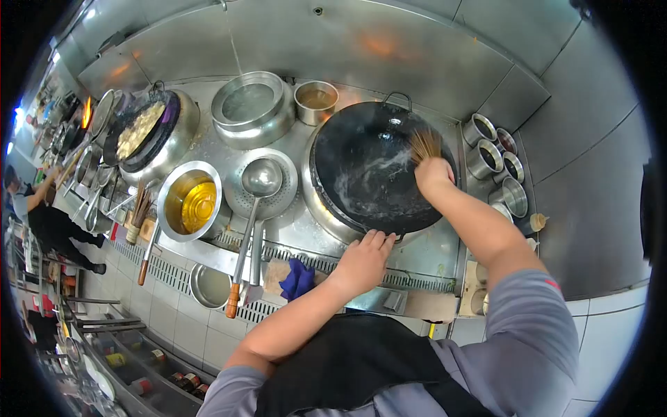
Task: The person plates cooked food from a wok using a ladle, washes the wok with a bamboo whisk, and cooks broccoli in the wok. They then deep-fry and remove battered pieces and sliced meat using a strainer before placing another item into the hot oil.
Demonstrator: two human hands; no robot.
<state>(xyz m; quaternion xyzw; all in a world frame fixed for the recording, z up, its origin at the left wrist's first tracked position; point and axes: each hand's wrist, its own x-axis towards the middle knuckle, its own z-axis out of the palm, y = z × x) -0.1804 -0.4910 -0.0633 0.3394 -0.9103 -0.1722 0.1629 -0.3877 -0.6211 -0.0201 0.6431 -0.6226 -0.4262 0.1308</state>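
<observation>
A large black wok with wet, soapy-looking streaks sits on the burner ring in front of me. My right hand is closed round a bamboo wok brush, whose bristles point up against the wok's right inner wall. At the wok's near edge is my left hand, fingers stretched out and touching the rim beside a small loop handle. The underside of that hand is hidden. A crumpled blue cloth lies just left of my left wrist.
Left of the wok, a ladle rests on a perforated strainer. Beyond are a pot of yellow oil, a water pot and another wok with food. Seasoning tins stand right. A co-worker is far left.
</observation>
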